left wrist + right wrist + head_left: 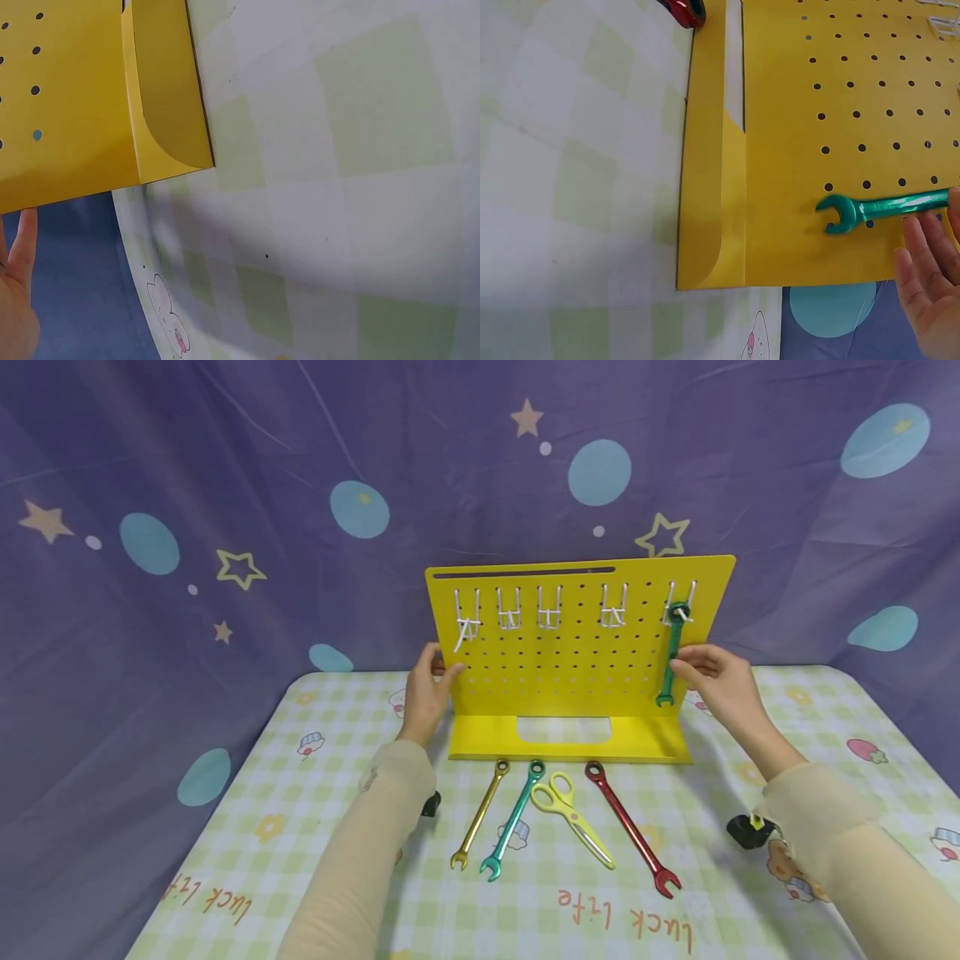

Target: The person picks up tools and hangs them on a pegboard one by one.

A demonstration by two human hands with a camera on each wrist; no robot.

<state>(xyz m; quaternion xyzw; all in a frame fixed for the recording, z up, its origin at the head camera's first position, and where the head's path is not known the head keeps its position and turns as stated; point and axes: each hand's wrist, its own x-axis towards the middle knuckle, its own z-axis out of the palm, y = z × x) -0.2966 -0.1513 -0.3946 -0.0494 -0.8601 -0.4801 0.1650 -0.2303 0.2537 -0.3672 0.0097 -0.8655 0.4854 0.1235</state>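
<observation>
A yellow pegboard (pixel 555 652) stands upright on its base, with white wire hooks (pixel 549 610) along its upper part. My left hand (pixel 429 693) holds its left edge, the thumb in front and fingers partly hidden behind. On the rightmost hook hangs a dark green combination wrench (pixel 672 660) by its ring end, its open end pointing down. My right hand (pixel 720 685) is at the board's right edge, pinching the wrench's shaft between thumb and fingers. The right wrist view shows the wrench's open end (pixel 844 214) close against the board, beside the right hand's fingers (pixel 930 255).
In front of the base lie a gold wrench (pixel 480 814), a teal wrench (pixel 514 818), yellow scissors (pixel 573 818) and a red wrench (pixel 633 831). A checked cloth (pixel 315 810) covers the table. Behind hangs a purple curtain (pixel 450 460) with stars and blue ovals.
</observation>
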